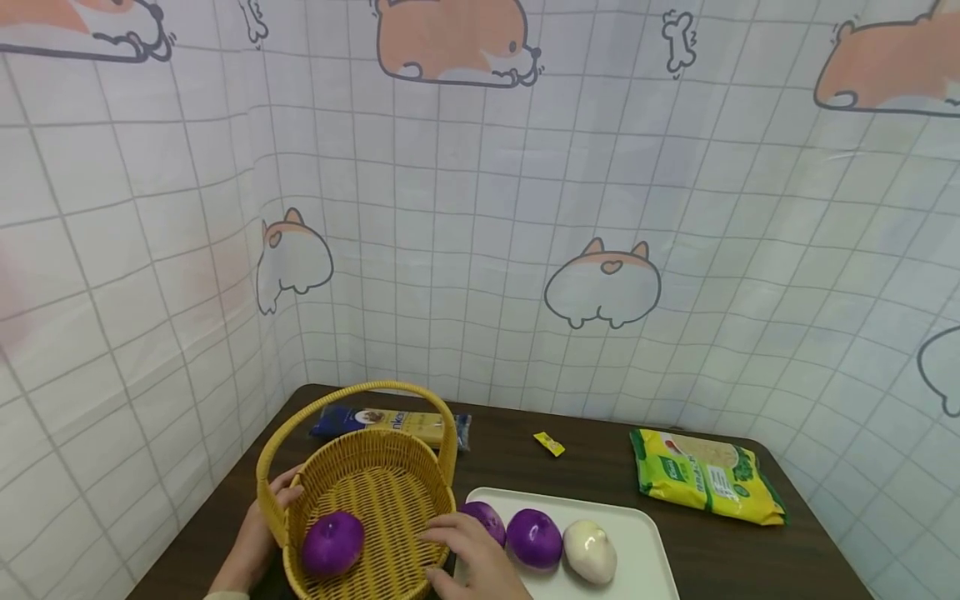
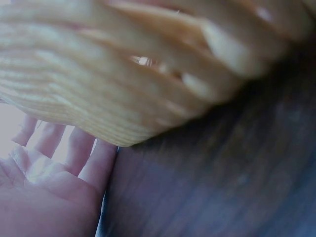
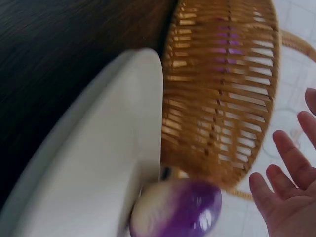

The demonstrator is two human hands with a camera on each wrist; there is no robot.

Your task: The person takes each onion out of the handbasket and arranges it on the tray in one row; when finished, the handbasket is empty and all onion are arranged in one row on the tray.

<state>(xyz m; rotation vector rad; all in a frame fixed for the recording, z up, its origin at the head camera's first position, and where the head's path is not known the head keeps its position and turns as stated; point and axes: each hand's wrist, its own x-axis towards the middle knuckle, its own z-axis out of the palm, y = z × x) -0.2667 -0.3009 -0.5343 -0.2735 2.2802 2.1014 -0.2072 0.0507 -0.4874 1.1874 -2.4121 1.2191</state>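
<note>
A yellow wicker basket (image 1: 390, 492) with a tall arched handle stands on the left of the table. Inside it, at the left, lies a purple turnip (image 1: 333, 543). My left hand (image 1: 262, 521) is at the basket's left side, its fingers against the outer wall near the handle's base; the left wrist view shows them fairly straight. Over the right rim hovers my right hand (image 1: 476, 554), fingers spread, with nothing held. Beside it a white tray (image 1: 637, 558) carries two purple turnips (image 1: 534, 539) and a whitish one (image 1: 590, 552). The right hand partly hides the nearest turnip.
Behind the basket lies a blue and clear pasta packet (image 1: 397, 423). A small yellow sachet (image 1: 550, 443) is at the back middle. On the right rests a yellow-green food bag (image 1: 705, 477). A patterned white curtain (image 1: 480, 250) surrounds the dark table (image 1: 502, 462).
</note>
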